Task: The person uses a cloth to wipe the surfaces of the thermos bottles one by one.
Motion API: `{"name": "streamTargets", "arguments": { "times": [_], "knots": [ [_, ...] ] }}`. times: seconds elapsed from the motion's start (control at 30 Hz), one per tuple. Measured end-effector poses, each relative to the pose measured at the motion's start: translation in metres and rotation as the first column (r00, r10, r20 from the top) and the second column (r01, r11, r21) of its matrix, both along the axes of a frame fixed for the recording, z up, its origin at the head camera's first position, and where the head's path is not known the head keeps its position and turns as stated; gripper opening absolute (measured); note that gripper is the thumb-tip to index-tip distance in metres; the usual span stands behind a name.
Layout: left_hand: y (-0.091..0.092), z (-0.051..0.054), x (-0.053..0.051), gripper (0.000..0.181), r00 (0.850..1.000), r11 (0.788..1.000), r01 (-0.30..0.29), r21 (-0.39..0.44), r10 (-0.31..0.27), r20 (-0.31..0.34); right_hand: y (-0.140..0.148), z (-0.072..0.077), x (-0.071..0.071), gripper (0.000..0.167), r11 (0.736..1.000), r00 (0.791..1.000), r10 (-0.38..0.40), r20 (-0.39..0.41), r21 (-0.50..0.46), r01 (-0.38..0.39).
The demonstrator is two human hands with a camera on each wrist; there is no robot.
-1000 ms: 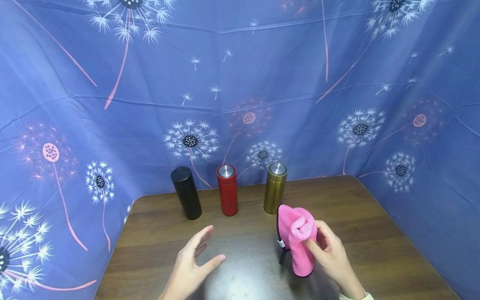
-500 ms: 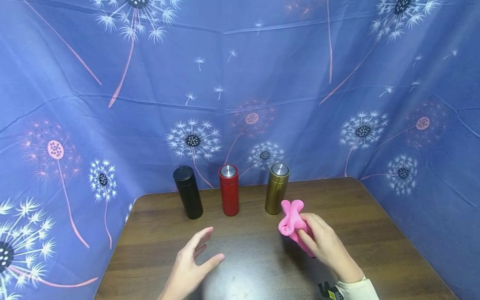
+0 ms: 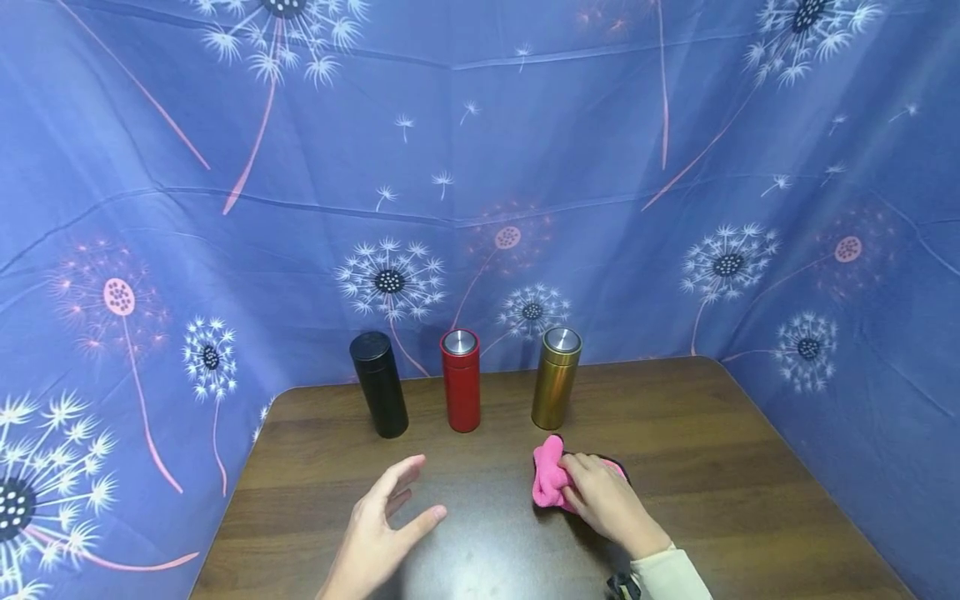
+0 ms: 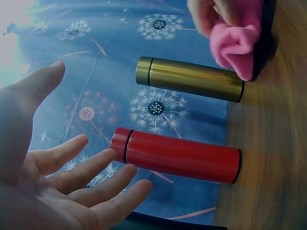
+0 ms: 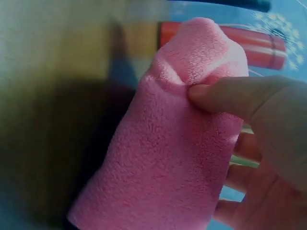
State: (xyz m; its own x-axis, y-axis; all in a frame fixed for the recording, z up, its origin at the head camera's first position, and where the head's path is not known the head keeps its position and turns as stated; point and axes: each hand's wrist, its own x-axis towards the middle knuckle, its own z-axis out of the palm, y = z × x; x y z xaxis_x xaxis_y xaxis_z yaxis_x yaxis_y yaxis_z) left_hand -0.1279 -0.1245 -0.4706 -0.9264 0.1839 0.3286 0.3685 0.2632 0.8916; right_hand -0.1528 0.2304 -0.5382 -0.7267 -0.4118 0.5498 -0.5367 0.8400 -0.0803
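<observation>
My right hand (image 3: 606,502) pinches a bunched pink cloth (image 3: 550,473) with a dark edge, near the right-middle of the table. In the right wrist view the thumb presses on the fuzzy cloth (image 5: 168,143), with the fingers behind it. Just beyond the cloth stands a gold thermos flask (image 3: 556,382) with a silver top. My left hand (image 3: 381,525) holds nothing, its fingers spread and relaxed and the thumb apart. The left wrist view shows its palm beside the red thermos flask (image 4: 182,155), which it does not appear to grip.
Upright toward the back of the wooden table (image 3: 697,467) are the red flask and, left of it, a black flask (image 3: 381,387). A blue dandelion-print curtain (image 3: 465,150) hangs behind the table and along both sides.
My right hand has carried the pink cloth leftward and lower toward the table, in front of the gold flask. The cloth looks more bunched. My left hand has stayed nearly still.
</observation>
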Motion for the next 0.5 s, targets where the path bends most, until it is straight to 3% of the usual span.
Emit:
{"name": "streamTargets", "arguments": {
  "times": [0.27,0.4,0.5],
  "knots": [
    [0.001,0.000,0.001,0.061,0.999,1.000,-0.025,-0.011,0.025,0.021,-0.004,-0.011,0.005,0.033,0.999,0.995,-0.041,0.090,0.037,0.037],
    [0.001,0.000,0.001,0.061,0.999,0.999,-0.029,-0.016,0.029,0.012,-0.004,0.000,0.005,0.032,0.998,0.990,-0.061,0.128,0.018,0.059],
    [0.001,0.001,-0.001,0.061,1.000,0.999,-0.028,-0.023,0.028,-0.001,-0.004,0.015,0.006,0.031,0.997,0.987,-0.074,0.141,-0.003,0.076]
  ]
}}
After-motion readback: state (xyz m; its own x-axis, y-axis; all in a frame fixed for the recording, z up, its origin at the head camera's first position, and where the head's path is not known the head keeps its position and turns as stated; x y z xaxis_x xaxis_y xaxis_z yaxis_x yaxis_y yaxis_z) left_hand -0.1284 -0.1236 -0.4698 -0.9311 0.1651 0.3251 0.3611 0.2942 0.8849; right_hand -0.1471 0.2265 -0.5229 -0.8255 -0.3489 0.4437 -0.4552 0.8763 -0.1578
